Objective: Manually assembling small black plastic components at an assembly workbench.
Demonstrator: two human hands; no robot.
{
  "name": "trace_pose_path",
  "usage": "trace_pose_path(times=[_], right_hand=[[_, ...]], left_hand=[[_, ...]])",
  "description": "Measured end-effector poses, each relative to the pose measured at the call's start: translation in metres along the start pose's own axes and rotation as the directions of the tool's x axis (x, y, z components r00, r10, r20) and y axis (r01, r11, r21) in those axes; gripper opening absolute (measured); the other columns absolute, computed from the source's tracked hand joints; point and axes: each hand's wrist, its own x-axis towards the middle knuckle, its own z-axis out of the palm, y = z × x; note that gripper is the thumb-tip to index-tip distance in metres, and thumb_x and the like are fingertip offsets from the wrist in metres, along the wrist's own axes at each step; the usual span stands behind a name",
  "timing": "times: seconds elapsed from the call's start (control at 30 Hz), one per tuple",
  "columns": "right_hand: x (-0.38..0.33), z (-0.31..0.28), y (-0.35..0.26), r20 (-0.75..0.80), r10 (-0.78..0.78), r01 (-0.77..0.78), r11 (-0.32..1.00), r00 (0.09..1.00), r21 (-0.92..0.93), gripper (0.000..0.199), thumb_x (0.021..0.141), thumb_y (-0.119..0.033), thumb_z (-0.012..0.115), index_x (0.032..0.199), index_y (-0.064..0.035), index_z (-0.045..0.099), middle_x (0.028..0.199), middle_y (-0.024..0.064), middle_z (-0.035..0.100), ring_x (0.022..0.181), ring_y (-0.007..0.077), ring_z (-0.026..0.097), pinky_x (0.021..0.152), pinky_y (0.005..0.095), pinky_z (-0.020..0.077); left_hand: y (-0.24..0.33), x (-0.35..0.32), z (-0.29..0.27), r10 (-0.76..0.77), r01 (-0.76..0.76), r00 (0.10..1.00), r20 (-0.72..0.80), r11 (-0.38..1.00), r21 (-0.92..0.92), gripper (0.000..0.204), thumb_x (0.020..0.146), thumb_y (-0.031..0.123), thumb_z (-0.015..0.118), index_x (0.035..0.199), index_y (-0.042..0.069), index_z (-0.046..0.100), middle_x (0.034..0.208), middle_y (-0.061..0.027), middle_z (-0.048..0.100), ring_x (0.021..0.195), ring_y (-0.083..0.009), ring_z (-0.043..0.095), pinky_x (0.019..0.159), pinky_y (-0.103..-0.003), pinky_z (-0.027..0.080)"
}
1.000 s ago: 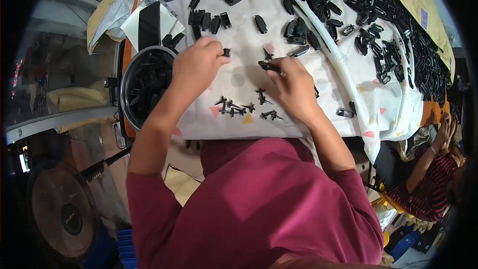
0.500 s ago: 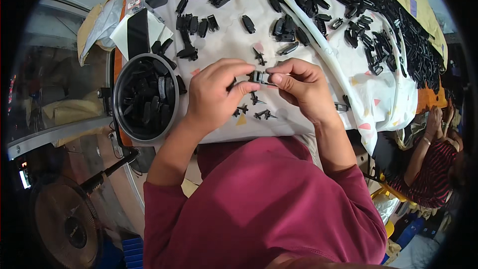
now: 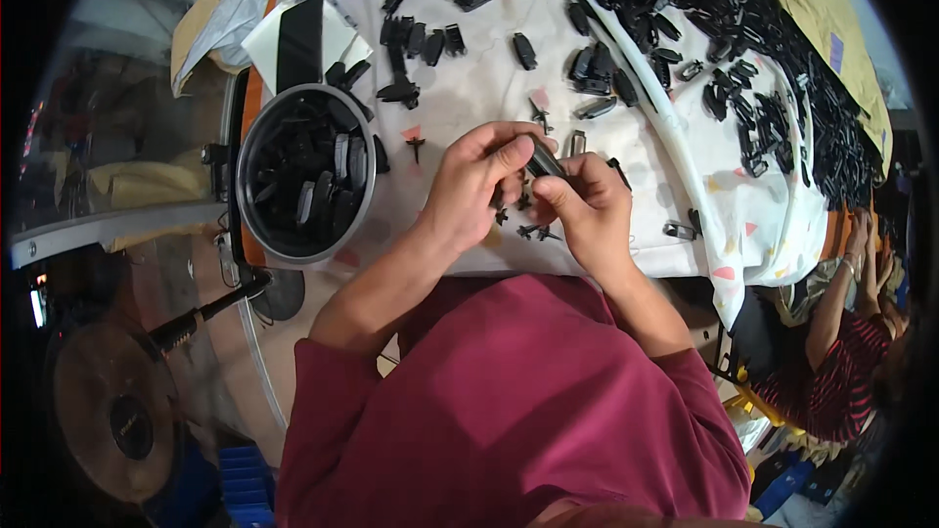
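Note:
Both my hands meet above the near middle of the cloth-covered table. Between them is a dark, elongated plastic piece [image 3: 546, 158] with a rounded back, tilted down to the right. My left hand [image 3: 479, 181] is closed on its upper end, thumb on top. My right hand [image 3: 595, 210] pinches the lower end between thumb and fingers. Its underside is hidden. Around my hands lie small black spiky parts [image 3: 536, 232], another of these parts [image 3: 416, 147] to the left, and a pale metal-looking frame [image 3: 577, 143] just beyond the fingers.
To the left stands a round grey tub [image 3: 305, 258] of black pieces, with a dark phone [image 3: 300, 44] behind it. A large heap of black pieces [image 3: 724, 15] fills the far right, behind a rolled cloth edge [image 3: 675, 152]. A fan [image 3: 112, 416] is lower left; another person [image 3: 846, 357] sits right.
The piece has turned from lying level, with grey showing, to a slant with its dark rounded back up. My hands have shifted grip around it. The whole view has shifted slightly.

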Motion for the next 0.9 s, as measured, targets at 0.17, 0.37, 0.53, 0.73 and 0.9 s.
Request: trace_pose_path(times=[0.17,0.37,0.53,0.73,0.9], right_hand=[[0.017,-0.006,0.004,0.059,0.024,-0.021,0.998,0.998,-0.062,0.025,0.084,-0.014,0.062,0.099,0.0041,0.053,0.078,0.0075,0.061,0.064,0.011,0.06,0.052,0.0198,0.0466],[0.028,-0.043,0.003,-0.242,-0.174,-0.032,0.748,0.955,-0.663,0.033,0.08,-0.019,0.065,0.103,0.0025,0.058,0.082,0.0114,0.063,0.073,0.0179,0.063,0.062,0.0285,0.0468],[0.032,-0.027,0.007,-0.077,-0.153,-0.033,0.271,0.985,-0.962,0.041,0.07,-0.021,0.067,0.104,-0.0012,0.057,0.085,0.0166,0.063,0.074,0.0298,0.061,0.066,0.0363,0.0476],[0.021,-0.03,-0.011,0.059,-0.147,0.158,0.942,0.987,-0.296,0.031,0.088,-0.009,0.054,0.117,0.0008,0.049,0.101,0.0066,0.055,0.077,0.0134,0.059,0.064,0.0226,0.0474],[0.014,-0.006,-0.025,0.115,-0.247,0.263,0.951,0.962,-0.161,0.032,0.086,-0.003,0.056,0.116,0.0026,0.048,0.099,0.0075,0.057,0.08,0.0108,0.056,0.062,0.0215,0.0503]], left_hand=[[0.016,0.032,-0.043,0.353,-0.292,0.935,-0.029,0.814,0.502,0.013,0.086,0.016,0.055,0.093,0.005,0.058,0.085,-0.0026,0.06,0.065,-0.011,0.053,0.059,-0.024,0.043],[0.072,0.036,-0.07,0.376,0.026,0.909,0.181,-0.484,0.875,0.017,0.074,0.014,0.059,0.09,0.009,0.059,0.081,-0.0098,0.059,0.08,-0.0306,0.06,0.067,-0.04,0.048],[0.066,0.047,-0.066,0.199,-0.007,0.966,0.165,-0.62,0.785,0.01,0.075,0.012,0.054,0.078,0.007,0.062,0.079,-0.0097,0.062,0.076,-0.0297,0.061,0.065,-0.039,0.048],[0.05,0.023,-0.029,0.081,-0.206,0.979,0.189,0.413,0.887,0.019,0.079,0.005,0.058,0.097,0.004,0.064,0.084,-0.0067,0.064,0.064,-0.0126,0.058,0.058,-0.022,0.044],[0.023,0.002,0.003,0.281,-0.293,0.955,0.092,0.86,0.418,0.015,0.08,-0.002,0.055,0.095,0.0,0.056,0.076,-0.0025,0.057,0.063,-0.007,0.054,0.055,-0.02,0.043]])
